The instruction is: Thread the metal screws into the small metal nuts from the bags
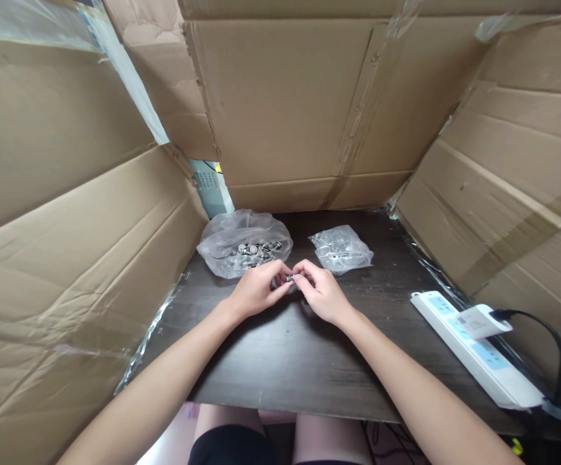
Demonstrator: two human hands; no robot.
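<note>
My left hand (261, 287) and my right hand (323, 292) meet over the middle of the dark table, fingertips almost touching. Between them is a small shiny metal part (288, 278), too small to name. The left thumb and fingers pinch it, and the right thumb and forefinger close on its right end. Just behind my left hand lies an open clear plastic bag (222, 248) with many small round metal pieces (261, 249) in it. A smaller clear bag (342, 248) of small shiny parts sits behind my right hand.
A white power strip (478, 352) with a plugged-in white adapter (478, 321) and black cable (554, 329) lies along the right side. Cardboard walls (290, 103) enclose the dark table (280, 368) at the left, back and right.
</note>
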